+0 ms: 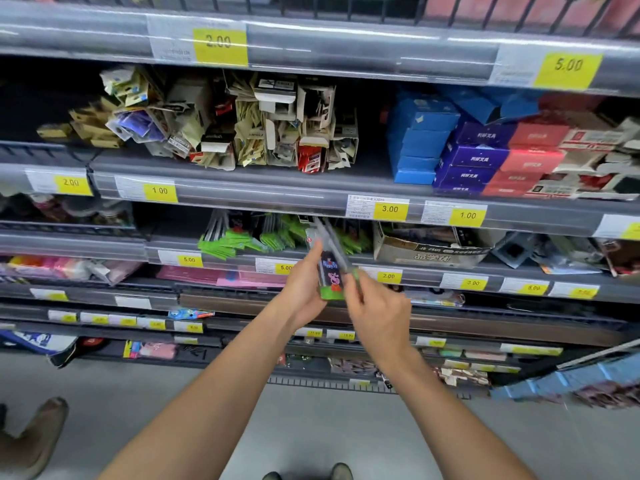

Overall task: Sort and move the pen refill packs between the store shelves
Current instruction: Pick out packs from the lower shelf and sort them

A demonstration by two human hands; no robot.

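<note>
Currently: left hand grips dark cartoon-pig pen refill packs with green bases, raised before the shelf of matching green-tabbed packs | right hand pinches one; blurred | risk: loose stack slips, mis-shelved | legible: brown carton "JS 2505"; yellow tag "3.00"
</note>
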